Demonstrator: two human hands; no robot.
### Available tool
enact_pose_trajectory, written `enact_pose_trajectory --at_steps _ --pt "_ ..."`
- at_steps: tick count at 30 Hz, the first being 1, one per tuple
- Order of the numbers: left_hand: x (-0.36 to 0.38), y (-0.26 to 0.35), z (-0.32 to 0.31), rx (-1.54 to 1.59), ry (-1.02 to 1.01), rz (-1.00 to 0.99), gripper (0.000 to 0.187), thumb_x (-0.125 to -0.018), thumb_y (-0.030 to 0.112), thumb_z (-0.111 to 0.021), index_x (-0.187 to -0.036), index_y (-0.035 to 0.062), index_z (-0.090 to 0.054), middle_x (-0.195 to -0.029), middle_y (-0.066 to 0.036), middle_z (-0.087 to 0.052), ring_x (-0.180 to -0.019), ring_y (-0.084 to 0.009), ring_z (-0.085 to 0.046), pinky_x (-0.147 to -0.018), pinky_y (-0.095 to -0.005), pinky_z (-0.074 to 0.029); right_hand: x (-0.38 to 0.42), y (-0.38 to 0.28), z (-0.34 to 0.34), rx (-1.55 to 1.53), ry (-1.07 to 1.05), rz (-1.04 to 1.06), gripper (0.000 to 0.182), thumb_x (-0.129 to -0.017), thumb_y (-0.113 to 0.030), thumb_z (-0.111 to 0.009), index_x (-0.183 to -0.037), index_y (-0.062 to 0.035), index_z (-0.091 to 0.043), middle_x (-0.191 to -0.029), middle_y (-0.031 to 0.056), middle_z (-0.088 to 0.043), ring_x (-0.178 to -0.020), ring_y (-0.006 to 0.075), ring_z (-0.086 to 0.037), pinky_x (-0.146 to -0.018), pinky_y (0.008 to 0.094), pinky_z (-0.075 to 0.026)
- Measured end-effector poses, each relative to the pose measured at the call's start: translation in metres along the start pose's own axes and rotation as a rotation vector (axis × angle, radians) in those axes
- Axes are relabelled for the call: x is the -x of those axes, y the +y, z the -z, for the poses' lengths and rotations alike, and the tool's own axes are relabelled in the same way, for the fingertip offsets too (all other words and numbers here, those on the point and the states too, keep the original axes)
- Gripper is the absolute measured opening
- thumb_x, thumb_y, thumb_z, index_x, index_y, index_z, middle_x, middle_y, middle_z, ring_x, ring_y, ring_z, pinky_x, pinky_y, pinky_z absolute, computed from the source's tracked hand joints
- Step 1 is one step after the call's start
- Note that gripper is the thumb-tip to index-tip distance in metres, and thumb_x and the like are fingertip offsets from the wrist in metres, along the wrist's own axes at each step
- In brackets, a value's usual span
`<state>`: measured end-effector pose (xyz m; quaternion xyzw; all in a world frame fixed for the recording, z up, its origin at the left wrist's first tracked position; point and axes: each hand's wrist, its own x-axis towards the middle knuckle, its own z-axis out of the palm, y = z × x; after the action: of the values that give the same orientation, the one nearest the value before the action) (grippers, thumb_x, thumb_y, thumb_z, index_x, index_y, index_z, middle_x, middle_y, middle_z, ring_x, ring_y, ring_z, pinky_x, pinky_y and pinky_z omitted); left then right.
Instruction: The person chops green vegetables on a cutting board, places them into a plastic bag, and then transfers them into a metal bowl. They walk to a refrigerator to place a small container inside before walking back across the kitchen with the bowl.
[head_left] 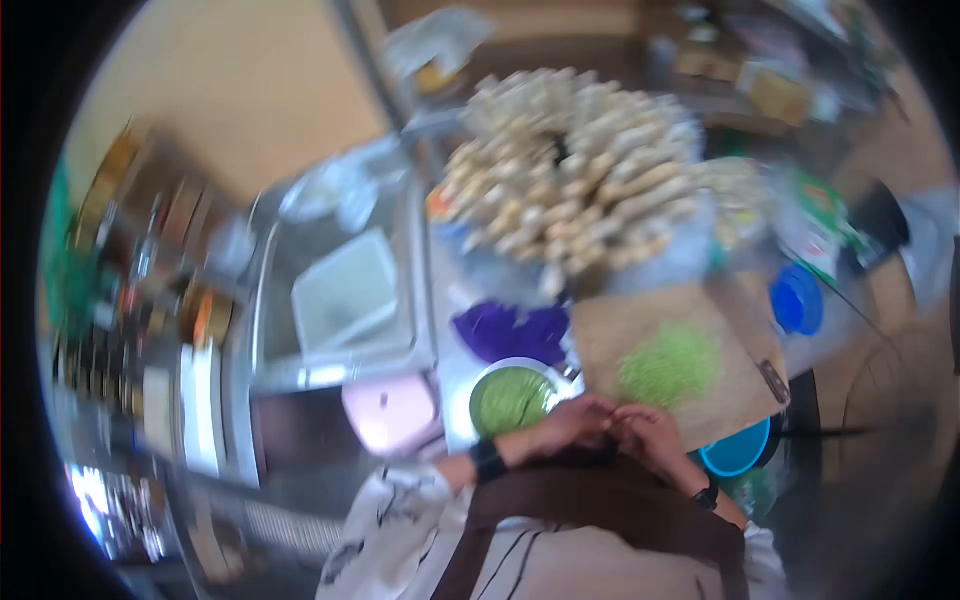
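My left hand (572,421) and my right hand (648,434) meet in front of the brown apron (610,510), at the near edge of the cutting board (620,317). Both hands have their fingers curled in and nearly touching; blur hides what, if anything, is between them. On the board lies a heap of finely chopped pale green vegetable (672,364), just beyond my right hand. A bowl of green food (512,400) stands beside my left hand. Behind the bowl is a crumpled purple cloth (512,332).
A big cluster of long pale sticks or stalks (585,185) stands behind the board. To the left, a metal sink (415,300) holds a white tub (347,290). A pink board-like item (390,413) sits below it. Blue containers (797,300) flank the board's right side.
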<state>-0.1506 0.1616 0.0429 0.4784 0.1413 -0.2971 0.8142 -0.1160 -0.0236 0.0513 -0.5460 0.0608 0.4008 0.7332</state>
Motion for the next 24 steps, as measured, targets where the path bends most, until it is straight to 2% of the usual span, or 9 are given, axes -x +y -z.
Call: enact_pose_trajectory --at_steps 2,5,8,14,17,20,23,24 --pt "-0.005 -0.010 0.004 0.000 -0.015 -0.061 0.027 -0.081 0.018 -0.063 -0.103 0.0054 -0.052 -0.090 -0.004 -0.057 -0.083 -0.0129 -0.057 -0.066 -0.0260 -0.051 -0.009 0.011 0.007 0.052 -0.046 0.105 0.017 -0.082 0.002 -0.046 -0.095 0.0011 -0.057 -0.072 0.0062 -0.058 -0.061 0.0109 -0.054 -0.053 0.0215 -0.045" --pt "-0.006 -0.011 0.001 -0.011 0.050 -0.001 0.029 -0.080 0.018 -0.065 -0.101 0.0027 -0.052 -0.093 -0.005 -0.057 -0.083 -0.0135 -0.057 -0.065 -0.0279 -0.052 -0.003 0.000 -0.003 0.315 -0.038 0.128 0.016 -0.083 0.002 -0.046 -0.096 0.0018 -0.055 -0.073 0.0073 -0.058 -0.061 0.0111 -0.055 -0.053 0.0228 -0.045" --pt "-0.004 -0.015 0.003 -0.014 0.044 -0.033 0.028 -0.079 0.019 -0.067 -0.097 0.0006 -0.054 -0.090 -0.006 -0.059 -0.080 -0.0134 -0.058 -0.067 -0.0284 -0.053 0.000 -0.007 -0.013 0.447 -0.054 0.142 0.014 -0.084 0.001 -0.046 -0.095 0.0020 -0.054 -0.073 0.0080 -0.058 -0.060 0.0118 -0.055 -0.054 0.0242 -0.046" --pt "-0.001 -0.017 0.001 0.045 0.089 -0.053 0.021 -0.082 0.017 -0.063 -0.091 0.0001 -0.057 -0.079 -0.005 -0.060 -0.075 -0.0127 -0.059 -0.065 -0.0264 -0.051 -0.001 -0.008 -0.013 0.324 -0.078 0.128 0.013 -0.084 0.001 -0.044 -0.094 0.0019 -0.053 -0.074 0.0082 -0.058 -0.062 0.0124 -0.055 -0.055 0.0248 -0.047" --pt "-0.002 -0.019 0.004 0.069 0.056 -0.062 0.020 -0.084 0.017 -0.060 -0.095 0.0005 -0.057 -0.083 -0.004 -0.060 -0.077 -0.0126 -0.059 -0.067 -0.0257 -0.051 -0.003 -0.006 -0.013 0.316 -0.098 0.172 0.013 -0.084 0.002 -0.043 -0.094 0.0017 -0.053 -0.076 0.0086 -0.059 -0.062 0.0128 -0.056 -0.056 0.0251 -0.047" --pt "-0.002 -0.023 0.001 0.082 0.065 -0.114 0.010 -0.081 0.009 -0.058 -0.087 0.0002 -0.057 -0.080 -0.007 -0.060 -0.073 -0.0142 -0.059 -0.062 -0.0268 -0.053 -0.002 -0.001 -0.012 0.292 -0.095 0.180 0.013 -0.084 0.004 -0.043 -0.093 0.0016 -0.052 -0.078 0.0095 -0.059 -0.063 0.0130 -0.056 -0.056 0.0253 -0.047" --pt "0.001 -0.021 0.001 0.009 0.018 -0.109 0.009 -0.081 0.008 -0.056 -0.086 0.0014 -0.059 -0.081 -0.006 -0.061 -0.075 -0.0135 -0.060 -0.066 -0.0266 -0.052 -0.001 0.001 -0.008 0.248 -0.094 0.137 0.014 -0.082 0.004 -0.044 -0.091 0.0018 -0.054 -0.073 0.0091 -0.058 -0.061 0.0128 -0.055 -0.057 0.0241 -0.047" --pt "0.000 -0.021 0.002 -0.025 -0.011 -0.095 0.012 -0.082 0.009 -0.054 -0.091 0.0016 -0.057 -0.085 -0.005 -0.060 -0.078 -0.0131 -0.058 -0.068 -0.0265 -0.051 -0.001 0.002 -0.007 0.264 -0.088 0.117 0.013 -0.082 0.004 -0.044 -0.091 0.0017 -0.054 -0.073 0.0091 -0.058 -0.061 0.0129 -0.055 -0.056 0.0240 -0.046"
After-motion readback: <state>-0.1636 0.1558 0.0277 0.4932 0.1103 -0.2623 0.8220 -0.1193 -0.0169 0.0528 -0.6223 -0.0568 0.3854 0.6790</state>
